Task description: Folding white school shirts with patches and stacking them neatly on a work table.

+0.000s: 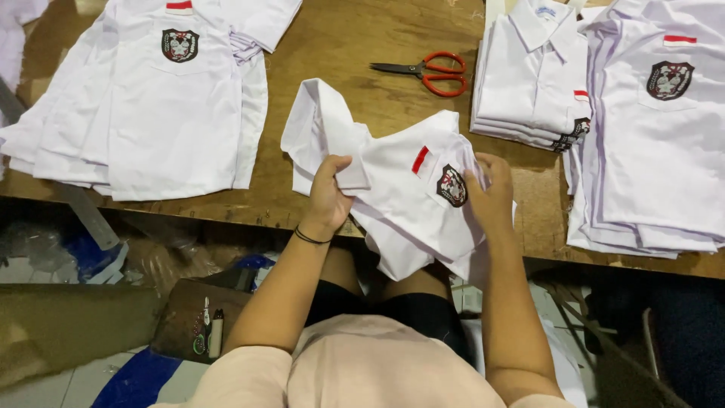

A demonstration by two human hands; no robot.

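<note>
Your wooden table (355,38) spreads out beyond your fingers, with white shirt stacks lying flat on it, one pile (151,98) off to the left, folded ones (529,83) and another pile (664,143) to the right. Between your hands, the white shirt (400,189) hangs half off the table edge, bunched, badge side up. Your left hand (326,198) pinches the fabric shut; your right hand (492,195) curls clamped on its edge. Orange-handled scissors (430,72) lie just past your fingertips.
</note>
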